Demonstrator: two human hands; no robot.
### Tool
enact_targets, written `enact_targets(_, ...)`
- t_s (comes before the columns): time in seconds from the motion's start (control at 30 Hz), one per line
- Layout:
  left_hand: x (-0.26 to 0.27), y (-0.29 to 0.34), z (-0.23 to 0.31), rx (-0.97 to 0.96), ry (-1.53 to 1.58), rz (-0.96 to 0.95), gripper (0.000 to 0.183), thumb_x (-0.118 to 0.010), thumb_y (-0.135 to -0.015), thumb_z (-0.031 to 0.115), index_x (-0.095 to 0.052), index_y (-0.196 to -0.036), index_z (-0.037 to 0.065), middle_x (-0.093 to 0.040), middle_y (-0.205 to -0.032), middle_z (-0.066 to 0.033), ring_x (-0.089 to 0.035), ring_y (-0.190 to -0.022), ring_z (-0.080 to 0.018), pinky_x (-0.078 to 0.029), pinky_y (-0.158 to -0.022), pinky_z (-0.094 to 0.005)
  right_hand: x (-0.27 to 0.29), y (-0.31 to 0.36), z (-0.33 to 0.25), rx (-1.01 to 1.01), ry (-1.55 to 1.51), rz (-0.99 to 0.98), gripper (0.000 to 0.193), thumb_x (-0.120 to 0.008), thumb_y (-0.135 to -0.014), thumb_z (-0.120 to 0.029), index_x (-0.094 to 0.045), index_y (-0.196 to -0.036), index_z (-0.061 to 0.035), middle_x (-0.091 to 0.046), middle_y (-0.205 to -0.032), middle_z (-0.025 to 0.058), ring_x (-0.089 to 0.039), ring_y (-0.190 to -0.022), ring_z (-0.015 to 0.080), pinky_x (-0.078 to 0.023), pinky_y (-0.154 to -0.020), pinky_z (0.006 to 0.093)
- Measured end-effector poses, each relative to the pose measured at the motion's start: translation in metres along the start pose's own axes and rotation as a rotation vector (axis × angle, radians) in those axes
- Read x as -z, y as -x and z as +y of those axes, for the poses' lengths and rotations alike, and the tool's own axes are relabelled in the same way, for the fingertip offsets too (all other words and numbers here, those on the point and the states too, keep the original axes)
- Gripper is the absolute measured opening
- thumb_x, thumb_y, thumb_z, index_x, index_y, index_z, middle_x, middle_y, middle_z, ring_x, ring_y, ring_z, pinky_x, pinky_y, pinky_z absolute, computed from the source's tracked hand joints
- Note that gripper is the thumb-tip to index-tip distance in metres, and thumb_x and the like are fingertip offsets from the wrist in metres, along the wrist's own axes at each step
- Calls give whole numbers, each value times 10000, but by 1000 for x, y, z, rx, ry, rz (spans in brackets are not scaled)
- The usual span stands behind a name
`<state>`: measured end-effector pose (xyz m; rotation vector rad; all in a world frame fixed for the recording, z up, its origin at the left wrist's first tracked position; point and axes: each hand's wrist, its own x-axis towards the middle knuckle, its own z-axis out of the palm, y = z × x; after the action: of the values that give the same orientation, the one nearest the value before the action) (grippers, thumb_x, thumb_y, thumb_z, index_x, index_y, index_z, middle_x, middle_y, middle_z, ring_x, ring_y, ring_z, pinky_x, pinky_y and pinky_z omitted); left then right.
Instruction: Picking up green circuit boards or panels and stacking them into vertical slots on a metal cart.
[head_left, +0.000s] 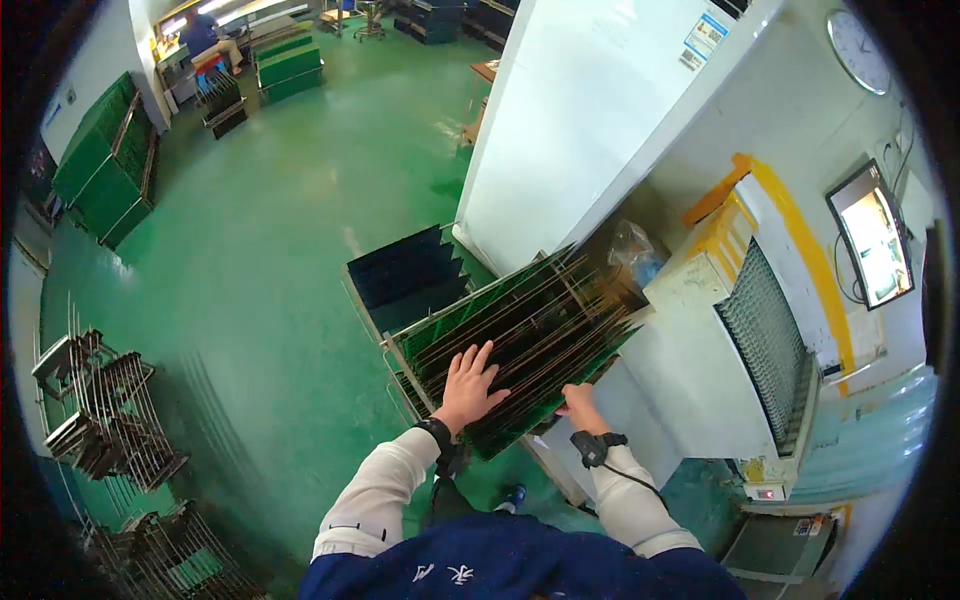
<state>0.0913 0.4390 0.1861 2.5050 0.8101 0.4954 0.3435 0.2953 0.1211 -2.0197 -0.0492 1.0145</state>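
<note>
Pressing flat and open-fingered, the left hand [470,385] is steadying green boards [520,340] racked beside the white machine [740,350] while the right hand [580,402] is clutching their edge, risking spilling them if jolted.

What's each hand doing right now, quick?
Left hand: open, fingers spread flat on the rack of green boards.
Right hand: closed, gripping the rack's near edge.

cam: head-worn fisheye | faces down/fwd | close over rack of green boards [520,345] (edges bend)
</note>
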Motion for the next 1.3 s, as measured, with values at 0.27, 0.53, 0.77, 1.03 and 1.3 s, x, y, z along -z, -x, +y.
enact_targets(0.27, -4, -4, 11, -72, 17, 23, 478, -650, -751, 435, -625, -1067, 77, -296, -1426, -136, -305, -1276, -345, -237, -1052, -471, 74, 60, -45, 115, -56, 124, 190, -553, -768, -125, -542, -886, 24, -591, -758, 138, -584, -616, 276, -519, -528, 458)
enact_targets(0.53, -14, -12, 5, -113, -27, 104, 424, -696, -724, 377, -644, -1008, 67, -365, -1387, -142, -377, -1218, -346, -299, -997, -443, 151, 185, -84, 85, -118, 264, 241, -580, -745, -147, -580, -912, 27, -603, -798, 97, -589, -651, 222, -478, -543, 369)
enact_targets(0.77, -16, -11, 13, -118, -48, 43, 422, -665, -760, 379, -645, -1055, 78, -348, -1415, -108, -348, -1257, -317, -261, -1029, -433, 225, 237, -25, 142, -465, 345, 274, -611, -746, -160, -593, -950, 22, -617, -861, 94, -591, -756, 202, -473, -680, 331)
enact_targets(1.03, -15, -12, 23, -112, -71, -2, 416, -661, -770, 354, -649, -1070, 67, -327, -1436, -79, -337, -1266, -324, -260, -1025, -437, 311, 345, 5, 226, -600, 663, 228, -606, -753, -164, -612, -893, 16, -619, -779, 91, -597, -693, 203, -488, -628, 319)
enact_targets(1.3, -21, -13, 27, -116, -132, 39, 393, -664, -759, 358, -657, -1039, 81, -363, -1417, -67, -371, -1241, -325, -286, -1009, -448, 330, 421, 11, 452, -873, 972, 285, -583, -809, -197, -599, -989, 24, -631, -920, 122, -618, -755, 227, -506, -664, 336)
